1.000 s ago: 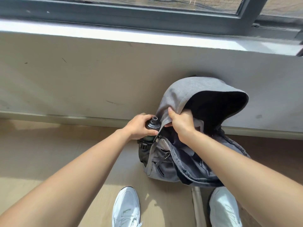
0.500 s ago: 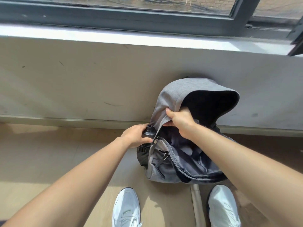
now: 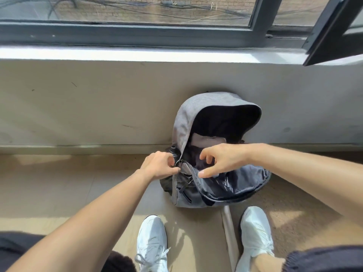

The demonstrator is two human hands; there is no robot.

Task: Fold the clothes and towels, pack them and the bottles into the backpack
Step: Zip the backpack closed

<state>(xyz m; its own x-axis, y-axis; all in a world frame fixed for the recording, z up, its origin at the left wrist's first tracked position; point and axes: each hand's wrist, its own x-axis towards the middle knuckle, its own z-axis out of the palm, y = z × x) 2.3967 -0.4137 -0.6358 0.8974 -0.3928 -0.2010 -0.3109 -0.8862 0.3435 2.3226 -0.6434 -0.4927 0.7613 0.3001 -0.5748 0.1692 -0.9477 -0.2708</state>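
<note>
The grey fabric backpack [image 3: 184, 118] leans against the wall [image 3: 98, 105] at twelve o'clock, mouth gaping. The left hand [image 3: 159, 165] pinches its zip end at the mouth's nine o'clock corner (a dark capped bottle [image 3: 172, 149] stands just beyond, in the side pocket). The right hand [image 3: 222, 160] hovers loose-fingered and empty over the opening; the zip track runs toward three o'clock.
</note>
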